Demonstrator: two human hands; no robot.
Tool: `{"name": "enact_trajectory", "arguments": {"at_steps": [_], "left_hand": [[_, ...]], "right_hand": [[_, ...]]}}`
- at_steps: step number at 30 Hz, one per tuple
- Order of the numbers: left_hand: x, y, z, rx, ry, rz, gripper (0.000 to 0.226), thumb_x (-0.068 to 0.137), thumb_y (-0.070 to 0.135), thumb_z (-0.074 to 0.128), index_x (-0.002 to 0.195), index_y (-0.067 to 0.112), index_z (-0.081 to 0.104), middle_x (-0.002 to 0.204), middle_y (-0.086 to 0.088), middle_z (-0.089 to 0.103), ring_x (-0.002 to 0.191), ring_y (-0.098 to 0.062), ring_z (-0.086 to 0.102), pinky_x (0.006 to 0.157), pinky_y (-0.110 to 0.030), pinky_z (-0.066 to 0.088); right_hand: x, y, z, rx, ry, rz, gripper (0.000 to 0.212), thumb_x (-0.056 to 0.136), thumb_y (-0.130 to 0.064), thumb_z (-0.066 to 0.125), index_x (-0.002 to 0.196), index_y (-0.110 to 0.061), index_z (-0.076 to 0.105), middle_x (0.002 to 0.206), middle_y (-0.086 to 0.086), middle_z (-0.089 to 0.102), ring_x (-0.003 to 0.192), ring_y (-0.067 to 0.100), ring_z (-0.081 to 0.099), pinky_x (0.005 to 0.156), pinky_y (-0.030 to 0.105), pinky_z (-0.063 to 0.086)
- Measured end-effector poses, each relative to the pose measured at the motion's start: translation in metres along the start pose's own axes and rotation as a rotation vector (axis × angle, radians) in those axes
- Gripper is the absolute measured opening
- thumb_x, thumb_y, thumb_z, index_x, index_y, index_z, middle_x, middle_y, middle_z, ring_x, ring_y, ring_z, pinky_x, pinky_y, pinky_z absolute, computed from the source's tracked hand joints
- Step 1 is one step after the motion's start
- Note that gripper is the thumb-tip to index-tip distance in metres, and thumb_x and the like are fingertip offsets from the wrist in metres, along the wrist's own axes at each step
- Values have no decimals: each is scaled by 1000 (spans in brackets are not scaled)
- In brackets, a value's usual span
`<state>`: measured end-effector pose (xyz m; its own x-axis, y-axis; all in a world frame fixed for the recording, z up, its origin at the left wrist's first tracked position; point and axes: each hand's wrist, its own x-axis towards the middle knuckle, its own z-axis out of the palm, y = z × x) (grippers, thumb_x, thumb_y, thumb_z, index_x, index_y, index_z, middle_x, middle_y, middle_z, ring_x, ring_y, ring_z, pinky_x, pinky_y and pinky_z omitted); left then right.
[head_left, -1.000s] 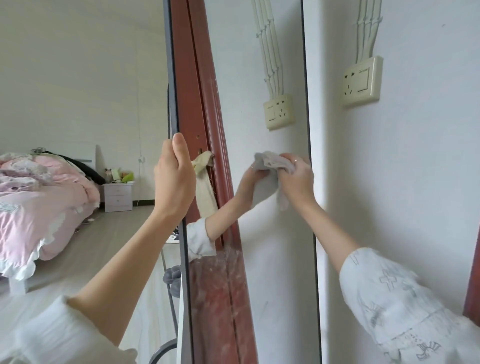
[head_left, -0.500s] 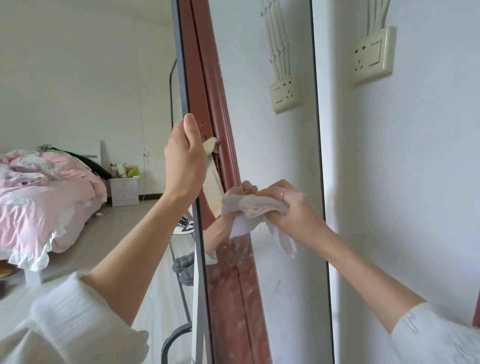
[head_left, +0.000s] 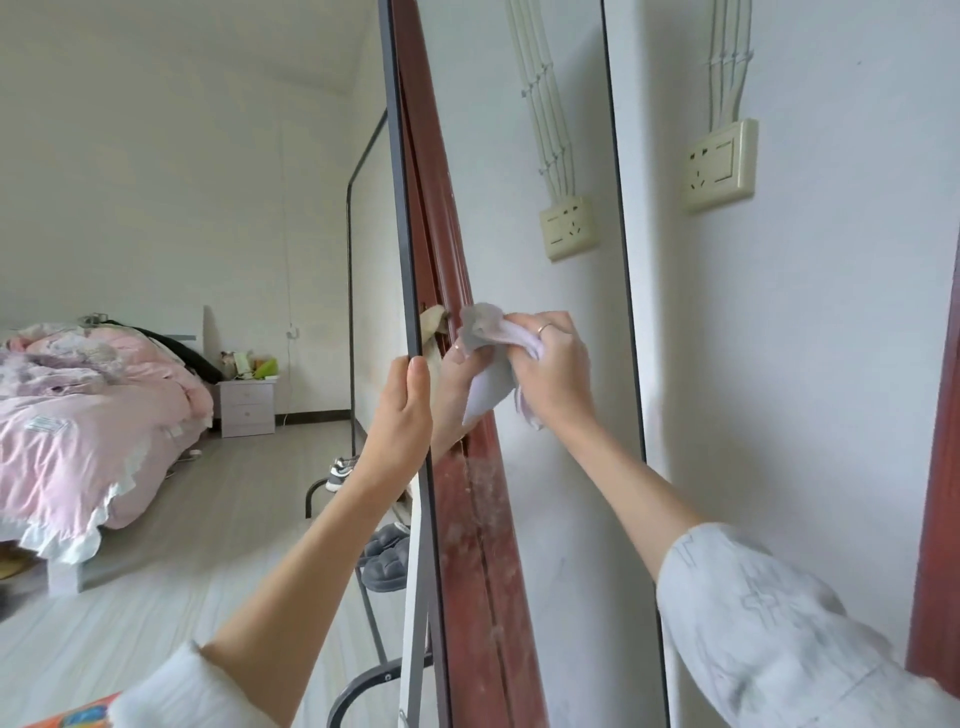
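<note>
The tall mirror (head_left: 566, 519) fills the middle of the frame, its top and bottom cut off, and smears dull its lower glass. At the left edge of the frame the pink bed (head_left: 88, 415) runs out of view. The left hand (head_left: 402, 415) clamps the mirror's dark left rim, its fingers hidden behind. The right hand (head_left: 553, 374) bunches the cloth (head_left: 517, 336) against the glass at centre (where cloth ends and reflection begins is hard to tell). Grey slippers (head_left: 384, 561) are half hidden by the frame.

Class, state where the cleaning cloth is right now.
In the head view, the cloth sits mid-frame, bunched in the right hand against the mirror, just right of the left hand.
</note>
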<state>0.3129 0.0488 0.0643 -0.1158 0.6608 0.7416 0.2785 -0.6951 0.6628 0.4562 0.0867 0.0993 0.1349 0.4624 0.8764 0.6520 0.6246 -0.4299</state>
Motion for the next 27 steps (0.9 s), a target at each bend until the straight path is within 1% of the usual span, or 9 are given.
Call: {"name": "enact_trajectory", "arguments": {"at_steps": [5,9,11,14,17,21,24,25,27], "left_hand": [[1,-1,-8,-111,-65,-90,30,102,31,20,79,21,37,79,7,33,68,-2,33,68,-16,32],[3,-4,-16,-92,-133,-128,25,101,33,19,94,23,40,86,15,34,72,9,33,66,-9,29],[6,-6,-19,-75,-143,-129,25,101,32,19,100,17,39,92,9,36,73,7,34,67,-10,29],[6,-7,-19,-57,-167,-133,25,101,32,19,99,15,38,83,11,36,73,4,35,68,-11,30],[7,-8,-18,-97,-187,-140,27,101,32,20,95,15,41,83,6,40,79,-5,41,74,-19,34],[9,-11,-15,-302,-284,-219,30,101,35,23,108,21,48,115,-2,53,110,-14,50,99,-31,37],[8,-9,-13,-434,-314,-257,30,102,32,26,98,16,51,107,-8,56,99,-11,56,86,-20,47],[7,-9,-12,-446,-326,-258,30,101,31,27,94,14,50,101,-8,56,93,-9,57,79,-15,47],[6,-11,-12,-480,-357,-269,27,100,34,30,89,16,45,96,-9,50,92,-14,54,84,-21,44]], "right_hand": [[-52,-2,0,69,-233,-135,38,81,9,57,113,-10,67,92,-4,47,85,10,50,77,14,44],[-83,1,-9,20,-623,-78,26,80,1,65,105,-7,70,94,-4,49,87,11,54,80,19,45],[-82,1,-20,-49,-709,-80,26,80,-4,66,104,-13,71,93,-5,50,86,11,55,78,9,42],[-66,-5,-31,-63,-457,-69,28,80,-6,60,105,-13,70,89,-4,49,81,12,53,66,-2,36],[-41,-16,-28,-131,-218,-58,29,81,-1,59,107,-8,70,93,2,49,84,17,53,62,6,34],[-34,-28,-8,-136,-170,-133,30,81,0,57,106,-8,70,89,-5,43,82,10,46,67,9,34],[-54,-28,4,-64,-120,-180,36,78,4,58,107,-13,70,81,-13,40,78,10,47,68,2,36],[-61,-26,6,-47,-114,-205,37,77,6,58,106,-13,71,82,-12,41,79,11,49,70,4,39],[-73,-19,7,-10,-121,-271,35,76,8,59,103,-10,72,86,-4,50,80,14,54,74,14,45]]}}
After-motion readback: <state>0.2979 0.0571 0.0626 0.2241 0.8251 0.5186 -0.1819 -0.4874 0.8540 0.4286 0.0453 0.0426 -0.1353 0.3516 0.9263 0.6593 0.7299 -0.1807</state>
